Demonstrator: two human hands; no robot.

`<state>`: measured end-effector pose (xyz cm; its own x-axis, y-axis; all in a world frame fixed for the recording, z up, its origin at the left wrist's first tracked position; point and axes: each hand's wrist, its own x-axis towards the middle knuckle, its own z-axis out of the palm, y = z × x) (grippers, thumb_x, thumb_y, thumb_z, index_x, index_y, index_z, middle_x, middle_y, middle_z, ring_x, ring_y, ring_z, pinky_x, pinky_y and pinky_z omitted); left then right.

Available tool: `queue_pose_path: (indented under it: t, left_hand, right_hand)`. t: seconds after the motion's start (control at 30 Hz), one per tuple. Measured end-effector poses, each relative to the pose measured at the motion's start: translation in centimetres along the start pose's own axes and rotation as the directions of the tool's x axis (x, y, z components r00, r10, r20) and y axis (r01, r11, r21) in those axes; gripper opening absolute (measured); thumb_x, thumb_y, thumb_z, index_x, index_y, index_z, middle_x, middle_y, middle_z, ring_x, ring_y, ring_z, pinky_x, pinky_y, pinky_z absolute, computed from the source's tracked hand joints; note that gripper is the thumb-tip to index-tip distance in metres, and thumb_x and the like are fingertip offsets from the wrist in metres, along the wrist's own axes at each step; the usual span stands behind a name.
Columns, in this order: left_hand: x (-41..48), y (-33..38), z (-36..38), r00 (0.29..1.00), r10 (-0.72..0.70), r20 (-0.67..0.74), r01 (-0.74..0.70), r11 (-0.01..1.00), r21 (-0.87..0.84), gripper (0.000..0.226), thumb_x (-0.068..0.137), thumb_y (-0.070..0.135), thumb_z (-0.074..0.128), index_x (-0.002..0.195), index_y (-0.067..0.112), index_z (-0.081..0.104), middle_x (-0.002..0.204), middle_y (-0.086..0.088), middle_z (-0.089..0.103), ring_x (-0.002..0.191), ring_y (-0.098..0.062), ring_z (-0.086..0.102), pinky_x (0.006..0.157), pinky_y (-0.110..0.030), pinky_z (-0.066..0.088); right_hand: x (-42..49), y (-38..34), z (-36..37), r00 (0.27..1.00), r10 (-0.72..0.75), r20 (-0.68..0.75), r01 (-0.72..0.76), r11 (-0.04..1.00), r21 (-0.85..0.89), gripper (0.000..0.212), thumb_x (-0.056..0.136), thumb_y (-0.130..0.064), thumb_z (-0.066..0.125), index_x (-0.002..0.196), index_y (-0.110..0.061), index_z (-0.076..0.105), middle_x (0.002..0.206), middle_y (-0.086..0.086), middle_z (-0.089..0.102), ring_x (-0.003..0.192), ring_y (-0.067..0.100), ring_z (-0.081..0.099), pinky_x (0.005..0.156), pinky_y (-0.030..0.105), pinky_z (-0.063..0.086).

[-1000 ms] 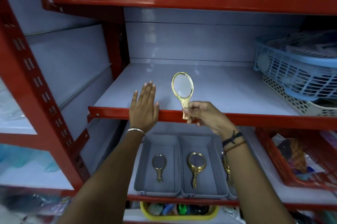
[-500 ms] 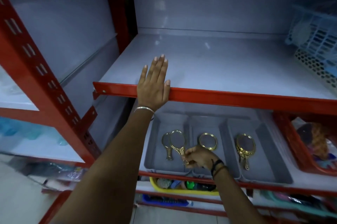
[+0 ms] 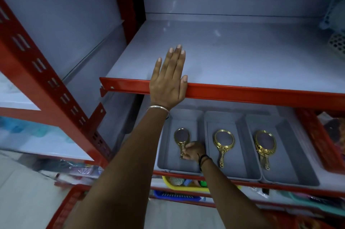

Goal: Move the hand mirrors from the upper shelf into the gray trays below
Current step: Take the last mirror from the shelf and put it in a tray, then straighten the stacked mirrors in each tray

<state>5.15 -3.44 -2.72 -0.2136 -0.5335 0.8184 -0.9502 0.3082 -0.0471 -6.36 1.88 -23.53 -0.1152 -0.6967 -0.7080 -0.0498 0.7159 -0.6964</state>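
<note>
Down in the left gray tray (image 3: 168, 165) lies a gold hand mirror (image 3: 181, 140), glass up, and my right hand (image 3: 193, 151) is curled at its handle, fingertips touching it. The middle tray (image 3: 240, 171) and right tray (image 3: 291, 176) each hold one gold mirror (image 3: 223, 144) (image 3: 264, 146). My left hand (image 3: 169, 81) lies flat, fingers together, over the red front lip of the upper shelf (image 3: 242, 55).

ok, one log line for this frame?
left hand: flat on upper shelf edge | right hand: on mirror handle, left tray
</note>
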Motion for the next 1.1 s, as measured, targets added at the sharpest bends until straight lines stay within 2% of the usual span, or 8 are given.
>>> queue_pose_path:
  t: [0.13, 0.33, 0.47, 0.53, 0.67, 0.77, 0.93, 1.1]
  left_hand:
    - [-0.1, -0.1, -0.1, 1.0, 0.008, 0.011, -0.008, 1.0, -0.01, 0.058, 0.089, 0.03, 0.032, 0.14, 0.004, 0.042, 0.146, -0.011, 0.046, 0.138, -0.022, 0.037, 0.121, -0.024, -0.004]
    - [-0.5, 0.3, -0.8, 0.999, -0.023, -0.031, 0.019, 0.99, -0.141, 0.058, 0.089, 0.028, 0.036, 0.143, 0.006, 0.034, 0.149, -0.013, 0.041, 0.142, -0.02, 0.025, 0.12, -0.024, -0.011]
    - [-5.4, 0.8, -0.8, 0.991, 0.133, 0.034, -0.116, 0.946, -0.302, 0.075, 0.09, 0.03, 0.032, 0.151, 0.027, -0.01, 0.16, 0.005, -0.011, 0.147, -0.006, -0.014, 0.12, -0.031, -0.015]
    - [-9.2, 1.0, -0.2, 0.968, 0.23, 0.101, -0.182, 0.919, -0.35, 0.069, 0.094, 0.032, 0.027, 0.151, 0.026, -0.012, 0.158, 0.011, -0.021, 0.147, -0.005, -0.016, 0.121, -0.031, -0.014]
    - [-14.9, 1.0, 1.4, 0.929, 0.173, 0.326, -0.003, 0.887, -0.463, 0.05, 0.091, 0.022, 0.038, 0.139, 0.006, 0.036, 0.15, -0.013, 0.038, 0.144, -0.018, 0.026, 0.118, -0.03, 0.02]
    - [-16.5, 1.0, 3.3, 0.8, -0.017, 0.6, 0.32, 0.858, -0.403, 0.045, 0.092, 0.01, 0.044, 0.137, 0.005, 0.045, 0.141, -0.014, 0.049, 0.125, -0.027, 0.052, 0.103, -0.034, 0.045]
    - [-16.7, 1.6, 7.5, 0.42, -0.183, 0.889, 0.627, 0.767, -0.138, 0.052, 0.091, -0.005, 0.044, 0.142, 0.002, 0.036, 0.15, -0.016, 0.029, 0.129, -0.03, 0.046, 0.106, -0.032, 0.038]
    - [-15.7, 1.8, 12.0, 0.122, -0.171, 0.978, 0.632, 0.773, 0.056, 0.066, 0.093, 0.005, 0.047, 0.151, 0.005, 0.015, 0.158, -0.021, 0.007, 0.141, -0.035, 0.029, 0.115, -0.036, 0.032]
  right_hand:
    - [-0.3, 0.6, 0.0, 0.997, -0.057, -0.044, 0.053, 0.993, -0.103, 0.031, 0.081, 0.001, 0.068, 0.058, -0.011, 0.051, 0.061, 0.008, 0.058, 0.03, 0.004, 0.057, 0.04, 0.022, 0.052]
    - [-1.2, 0.5, 0.3, 0.978, -0.154, -0.141, 0.127, 0.975, -0.182, 0.033, 0.082, -0.008, 0.067, 0.052, -0.013, 0.053, 0.053, 0.005, 0.056, 0.048, 0.015, 0.055, 0.051, 0.029, 0.051]
    - [-1.5, 0.6, -0.3, 0.957, -0.216, -0.194, 0.184, 0.968, -0.169, 0.035, 0.083, -0.007, 0.063, 0.052, -0.015, 0.049, 0.064, 0.011, 0.058, 0.061, 0.023, 0.057, 0.067, 0.039, 0.056]
    - [-1.6, 0.5, -0.6, 0.951, -0.246, -0.187, 0.196, 0.948, -0.253, 0.038, 0.085, -0.008, 0.058, 0.051, -0.019, 0.048, 0.073, 0.011, 0.06, 0.075, 0.023, 0.058, 0.083, 0.042, 0.055]
    - [-1.3, 0.0, -1.0, 0.956, -0.249, -0.155, 0.171, 0.903, -0.395, 0.032, 0.084, -0.002, 0.049, 0.053, -0.012, 0.05, 0.071, 0.009, 0.058, 0.075, 0.021, 0.057, 0.066, 0.03, 0.047]
    - [-0.5, -0.2, -0.7, 0.959, -0.247, -0.136, 0.169, 0.889, -0.425, 0.026, 0.088, 0.0, 0.041, 0.065, -0.005, 0.052, 0.07, 0.011, 0.054, 0.066, 0.021, 0.053, 0.055, 0.024, 0.04]
    - [1.8, -0.2, -0.4, 0.97, -0.23, -0.079, 0.163, 0.857, -0.489, 0.021, 0.088, 0.003, 0.04, 0.072, -0.002, 0.051, 0.071, 0.009, 0.054, 0.076, 0.02, 0.054, 0.03, 0.015, 0.037]
    - [4.2, 0.6, -0.2, 0.985, -0.155, -0.078, 0.12, 0.932, -0.343, 0.017, 0.086, 0.001, 0.044, 0.096, -0.004, 0.057, 0.092, 0.018, 0.061, 0.087, 0.033, 0.063, 0.08, 0.049, 0.058]
